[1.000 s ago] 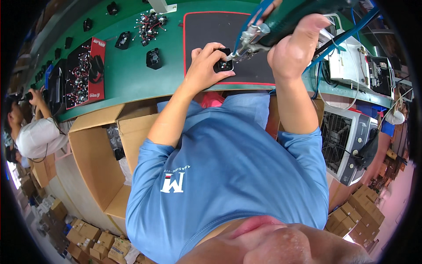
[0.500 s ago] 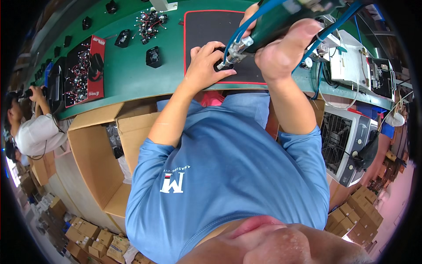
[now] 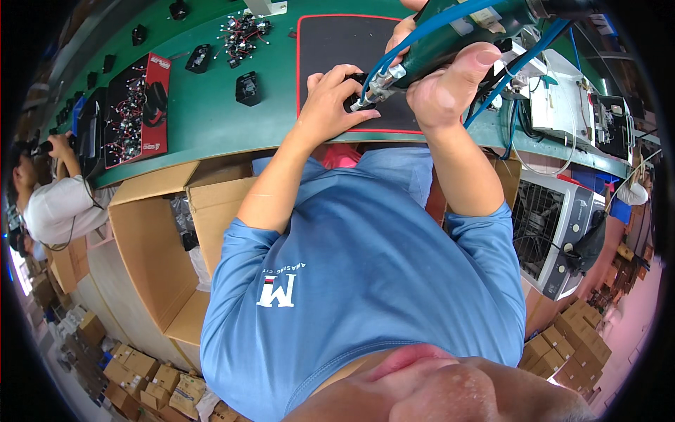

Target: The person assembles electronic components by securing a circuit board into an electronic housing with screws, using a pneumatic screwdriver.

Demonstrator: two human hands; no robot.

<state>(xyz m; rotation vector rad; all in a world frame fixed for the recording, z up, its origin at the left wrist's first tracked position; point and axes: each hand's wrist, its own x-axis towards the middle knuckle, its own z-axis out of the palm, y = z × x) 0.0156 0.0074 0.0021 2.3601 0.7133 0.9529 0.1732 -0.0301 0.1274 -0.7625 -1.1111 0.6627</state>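
My right hand (image 3: 443,84) grips a green powered screwdriver (image 3: 450,39) with blue hoses, its metal tip (image 3: 365,98) pointing down and left. My left hand (image 3: 334,98) holds a small black part (image 3: 354,88) on a black mat with a red border (image 3: 337,42), right under the tip. The part is mostly hidden by my fingers. Both hands work on the green workbench (image 3: 211,119).
Several small black parts (image 3: 247,88) and wired pieces (image 3: 242,32) lie on the bench. A red-and-black tray (image 3: 133,109) sits at left, near another person (image 3: 49,197). Open cardboard boxes (image 3: 151,246) stand below the bench. Grey equipment (image 3: 555,232) stands at right.
My right hand has brought the screwdriver down and left, so its tip now meets the part in my left hand. My left hand has stayed in place.
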